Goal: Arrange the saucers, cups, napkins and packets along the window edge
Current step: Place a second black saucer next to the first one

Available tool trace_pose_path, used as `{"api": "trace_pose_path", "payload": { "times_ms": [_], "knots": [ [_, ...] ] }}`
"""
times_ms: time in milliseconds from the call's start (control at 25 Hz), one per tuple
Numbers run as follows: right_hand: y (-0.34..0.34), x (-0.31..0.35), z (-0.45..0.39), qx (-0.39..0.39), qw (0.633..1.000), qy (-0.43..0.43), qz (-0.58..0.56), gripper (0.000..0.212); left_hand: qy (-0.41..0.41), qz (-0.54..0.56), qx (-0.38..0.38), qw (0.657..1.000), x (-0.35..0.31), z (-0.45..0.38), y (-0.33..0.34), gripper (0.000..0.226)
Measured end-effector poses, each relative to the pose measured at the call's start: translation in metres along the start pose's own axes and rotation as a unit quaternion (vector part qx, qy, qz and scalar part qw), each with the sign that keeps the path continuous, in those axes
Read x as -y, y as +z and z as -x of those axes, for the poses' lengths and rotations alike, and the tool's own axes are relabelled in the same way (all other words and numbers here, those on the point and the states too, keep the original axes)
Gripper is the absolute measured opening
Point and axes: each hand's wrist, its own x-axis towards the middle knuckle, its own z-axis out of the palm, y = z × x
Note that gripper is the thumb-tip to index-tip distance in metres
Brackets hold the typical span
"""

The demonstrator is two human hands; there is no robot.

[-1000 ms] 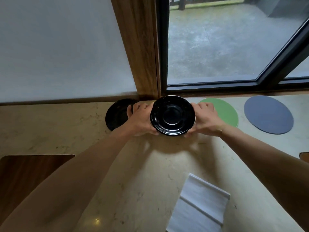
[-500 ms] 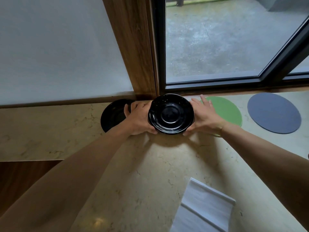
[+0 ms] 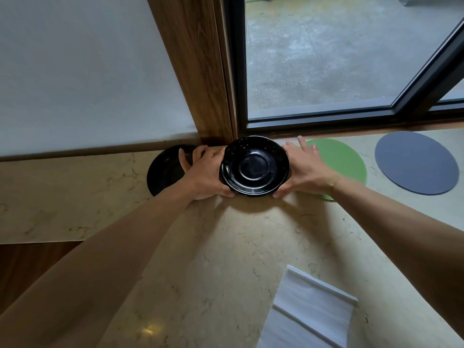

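A glossy black saucer [image 3: 254,167], apparently the top of a small stack, is held just in front of the window frame. My left hand [image 3: 204,173] grips its left rim and my right hand [image 3: 305,169] its right rim, fingers partly spread. Another black saucer [image 3: 163,169] lies flat on the marble counter [image 3: 226,247] to the left, partly hidden by my left hand. White folded napkins [image 3: 308,315] lie near the front of the counter. No cups or packets are in view.
A green round mat [image 3: 344,162] lies just right of my right hand, partly under it, and a blue-grey round mat [image 3: 416,163] further right. A wooden post [image 3: 195,71] and black window frame [image 3: 326,124] back the counter. Dark wood [image 3: 30,267] shows at front left.
The view has drifted slightly. My right fingers have spread a little more over the green mat. The held saucer stays in the same place by the window.
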Motion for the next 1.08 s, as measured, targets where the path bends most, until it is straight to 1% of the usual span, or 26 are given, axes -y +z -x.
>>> {"api": "trace_pose_path", "payload": {
  "times_ms": [200,360,440,560,680,840,960,1080],
  "knots": [
    [0.000,0.002,0.003,-0.009,1.000,0.002,0.000,0.123,-0.009,-0.029,-0.015,0.999,-0.002,0.003,0.002,0.120],
    [0.004,0.001,0.011,0.000,0.999,0.029,0.038,0.139,-0.034,-0.071,-0.020,0.997,-0.006,0.011,0.001,0.122],
    [0.004,0.002,0.021,0.004,0.997,0.051,0.057,0.139,-0.048,-0.081,-0.030,0.995,-0.008,0.020,0.000,0.120],
    [0.002,0.009,0.051,0.000,0.996,0.069,0.048,0.129,-0.063,-0.078,-0.038,0.994,-0.013,0.040,-0.002,0.117],
    [0.001,0.019,0.089,-0.021,0.997,0.059,0.046,0.116,-0.071,-0.060,-0.051,0.994,-0.022,0.071,-0.002,0.114],
    [-0.005,0.034,0.142,-0.076,0.995,0.043,0.046,0.097,-0.039,-0.023,-0.093,0.995,-0.038,0.122,0.007,0.107],
    [-0.007,0.041,0.187,-0.127,0.990,0.044,0.039,0.086,-0.014,-0.005,-0.105,0.994,-0.052,0.155,0.015,0.103],
    [-0.005,0.045,0.232,-0.147,0.987,0.054,0.041,0.079,0.008,0.005,-0.103,0.995,-0.069,0.187,0.021,0.100]
  ]
}}
